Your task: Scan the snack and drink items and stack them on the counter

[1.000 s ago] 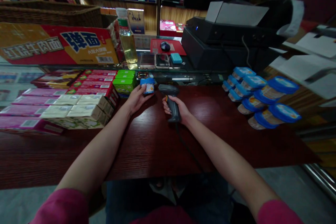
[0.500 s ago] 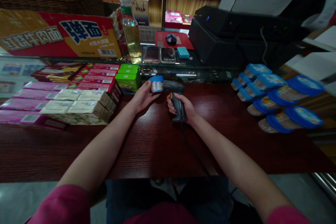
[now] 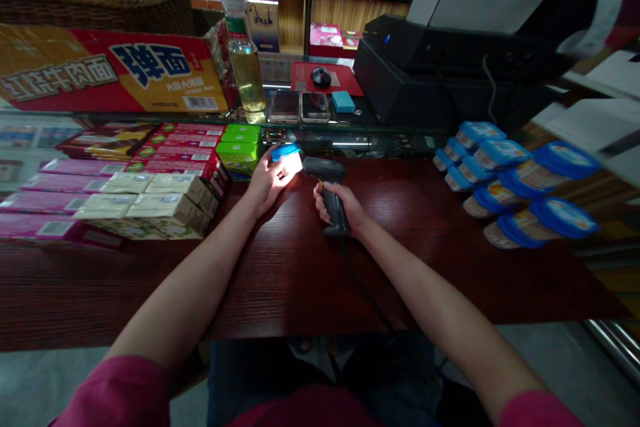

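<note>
Between the fingers of my left hand [image 3: 266, 181] is a small blue-lidded tub [image 3: 289, 155], tilted, its side washed out by bright light. My right hand [image 3: 342, 207] is wrapped round the grip of a dark barcode scanner [image 3: 334, 197]. The scanner's head points left at the tub, a short gap away, and its cable trails down over the dark wooden counter [image 3: 280, 280]. Just beyond my left hand are green boxes [image 3: 240, 149].
Red, pink and cream cartons [image 3: 165, 203] lie in rows at left, below a noodle box [image 3: 125, 73] and a bottle [image 3: 245, 60]. Stacked blue-lidded tubs [image 3: 540, 213] and smaller ones [image 3: 473, 150] stand at right. Behind are a mouse [image 3: 321, 77] and black machines [image 3: 440, 80].
The tub has tilted in my left hand, and bright light now falls on its side. My right hand keeps hold of the scanner. The view has shifted slightly.
</note>
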`<state>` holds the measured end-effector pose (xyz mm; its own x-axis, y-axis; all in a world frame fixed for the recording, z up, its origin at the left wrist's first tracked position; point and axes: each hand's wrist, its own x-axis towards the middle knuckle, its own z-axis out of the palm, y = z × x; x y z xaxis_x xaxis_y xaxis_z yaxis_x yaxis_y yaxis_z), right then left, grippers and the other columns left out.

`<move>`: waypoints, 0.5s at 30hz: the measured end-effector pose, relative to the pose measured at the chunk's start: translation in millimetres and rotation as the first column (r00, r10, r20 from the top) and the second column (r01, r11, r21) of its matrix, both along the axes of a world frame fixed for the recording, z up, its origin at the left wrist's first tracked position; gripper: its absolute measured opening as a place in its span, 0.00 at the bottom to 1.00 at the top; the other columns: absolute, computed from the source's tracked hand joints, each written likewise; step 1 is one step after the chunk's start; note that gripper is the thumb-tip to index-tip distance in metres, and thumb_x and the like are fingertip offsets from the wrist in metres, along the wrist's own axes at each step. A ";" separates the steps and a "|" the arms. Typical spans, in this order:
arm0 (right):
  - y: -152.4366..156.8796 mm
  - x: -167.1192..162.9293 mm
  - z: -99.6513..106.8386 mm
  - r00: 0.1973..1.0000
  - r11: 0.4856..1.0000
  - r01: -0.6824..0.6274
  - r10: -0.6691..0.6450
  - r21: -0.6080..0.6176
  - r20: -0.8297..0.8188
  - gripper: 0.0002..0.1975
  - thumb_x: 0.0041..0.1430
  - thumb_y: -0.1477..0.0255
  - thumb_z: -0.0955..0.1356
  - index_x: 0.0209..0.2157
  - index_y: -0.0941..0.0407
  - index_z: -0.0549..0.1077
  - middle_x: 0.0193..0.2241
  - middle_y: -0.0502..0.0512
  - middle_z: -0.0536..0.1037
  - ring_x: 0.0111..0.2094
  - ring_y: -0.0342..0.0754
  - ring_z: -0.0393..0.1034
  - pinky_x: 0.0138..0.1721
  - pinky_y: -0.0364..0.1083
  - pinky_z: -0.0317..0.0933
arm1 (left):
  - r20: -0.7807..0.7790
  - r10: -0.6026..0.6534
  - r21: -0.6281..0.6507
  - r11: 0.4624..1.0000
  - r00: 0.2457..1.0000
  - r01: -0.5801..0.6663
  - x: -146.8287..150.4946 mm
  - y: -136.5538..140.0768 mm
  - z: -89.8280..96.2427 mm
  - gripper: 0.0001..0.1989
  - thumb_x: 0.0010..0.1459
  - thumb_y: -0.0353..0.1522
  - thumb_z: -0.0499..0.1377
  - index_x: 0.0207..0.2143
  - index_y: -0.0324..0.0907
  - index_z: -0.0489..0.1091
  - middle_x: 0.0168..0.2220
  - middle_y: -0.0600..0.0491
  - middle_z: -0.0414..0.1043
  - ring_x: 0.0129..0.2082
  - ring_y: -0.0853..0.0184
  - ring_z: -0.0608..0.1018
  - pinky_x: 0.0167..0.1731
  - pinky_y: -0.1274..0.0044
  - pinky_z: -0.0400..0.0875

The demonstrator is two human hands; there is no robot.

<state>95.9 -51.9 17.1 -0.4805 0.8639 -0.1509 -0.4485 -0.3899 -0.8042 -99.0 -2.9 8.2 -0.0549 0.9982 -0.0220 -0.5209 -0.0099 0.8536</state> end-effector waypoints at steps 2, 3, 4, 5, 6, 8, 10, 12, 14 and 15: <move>0.1 0.5 -0.6 1.000 1.000 0.003 -0.003 -0.007 -0.008 0.13 0.56 0.63 0.73 0.32 0.58 0.73 0.21 0.46 0.70 0.17 0.39 0.60 0.13 0.38 0.54 | 0.007 -0.007 -0.004 1.000 1.000 0.007 0.2 0.1 0.3 0.24 0.64 0.28 0.60 0.61 0.49 0.64 0.54 0.48 0.76 0.54 0.66 0.79 0.59 0.66 0.73; 0.3 0.7 -1.1 1.000 1.000 0.000 0.000 -0.009 -0.010 0.13 0.56 0.63 0.73 0.32 0.58 0.73 0.21 0.46 0.70 0.17 0.39 0.60 0.13 0.38 0.54 | 0.009 -0.010 0.000 1.000 1.000 0.010 -0.1 0.0 0.0 0.24 0.63 0.29 0.61 0.61 0.49 0.65 0.54 0.48 0.76 0.54 0.66 0.79 0.59 0.65 0.73; 0.7 0.9 -1.7 1.000 1.000 -0.002 0.001 -0.011 -0.012 0.13 0.56 0.63 0.73 0.33 0.58 0.73 0.22 0.46 0.70 0.17 0.39 0.60 0.13 0.38 0.54 | 0.010 -0.014 0.009 1.000 1.000 0.014 -0.6 -0.1 -0.5 0.24 0.62 0.29 0.62 0.60 0.49 0.65 0.55 0.48 0.75 0.54 0.65 0.79 0.59 0.65 0.73; 1.2 0.9 -2.4 1.000 1.000 -0.001 0.000 -0.011 -0.014 0.13 0.57 0.62 0.73 0.33 0.58 0.73 0.22 0.46 0.70 0.17 0.39 0.60 0.13 0.38 0.54 | 0.010 -0.017 0.021 1.000 1.000 0.017 -1.3 -0.1 -1.1 0.24 0.62 0.29 0.63 0.60 0.49 0.66 0.56 0.48 0.75 0.55 0.65 0.78 0.59 0.65 0.73; 1.8 0.8 -3.2 1.000 1.000 0.004 -0.004 -0.011 -0.017 0.13 0.57 0.62 0.73 0.34 0.58 0.73 0.22 0.46 0.71 0.17 0.39 0.60 0.13 0.38 0.54 | 0.007 -0.022 0.034 0.999 1.000 0.022 -2.2 -0.2 -1.7 0.24 0.61 0.30 0.64 0.59 0.49 0.66 0.56 0.48 0.75 0.55 0.64 0.78 0.59 0.65 0.73; 2.6 0.6 -4.9 1.000 1.000 0.024 -0.024 -0.011 -0.020 0.14 0.56 0.62 0.73 0.34 0.57 0.73 0.22 0.46 0.71 0.17 0.39 0.60 0.13 0.38 0.54 | -0.016 -0.032 0.047 0.998 0.999 0.032 -4.1 -0.4 -2.2 0.24 0.59 0.32 0.66 0.58 0.50 0.67 0.58 0.48 0.74 0.56 0.63 0.78 0.59 0.65 0.73; 1.8 1.3 -6.4 0.997 0.997 0.071 -0.071 -0.002 -0.024 0.14 0.55 0.61 0.74 0.35 0.57 0.73 0.22 0.46 0.72 0.16 0.39 0.61 0.13 0.38 0.55 | -0.072 -0.041 0.041 0.998 0.997 0.044 -5.6 -1.3 -1.3 0.24 0.58 0.35 0.68 0.56 0.51 0.68 0.58 0.49 0.74 0.56 0.63 0.78 0.58 0.65 0.73; -1.8 4.9 -7.4 0.991 0.991 0.135 -0.135 0.001 -0.028 0.15 0.54 0.61 0.74 0.35 0.57 0.74 0.23 0.46 0.72 0.16 0.39 0.62 0.13 0.39 0.55 | -0.140 -0.048 0.036 0.998 0.989 0.053 -6.2 -3.4 1.5 0.24 0.57 0.38 0.69 0.56 0.52 0.69 0.58 0.49 0.74 0.55 0.62 0.79 0.56 0.66 0.75; -8.7 13.8 -8.2 0.980 0.981 0.195 -0.195 -0.004 -0.037 0.15 0.54 0.61 0.75 0.35 0.57 0.74 0.23 0.46 0.72 0.16 0.39 0.63 0.14 0.39 0.57 | -0.200 -0.052 0.039 0.997 0.978 0.061 -5.3 -7.1 5.5 0.26 0.55 0.39 0.70 0.55 0.53 0.70 0.56 0.50 0.75 0.52 0.63 0.80 0.52 0.68 0.77; -13.4 20.8 -8.5 0.975 0.975 0.220 -0.221 -0.008 -0.040 0.15 0.54 0.61 0.75 0.35 0.57 0.75 0.23 0.46 0.72 0.17 0.39 0.63 0.14 0.39 0.57 | -0.221 -0.050 0.041 0.997 0.974 0.061 -4.2 -9.5 7.7 0.28 0.53 0.39 0.70 0.56 0.54 0.70 0.56 0.50 0.75 0.50 0.63 0.81 0.50 0.71 0.78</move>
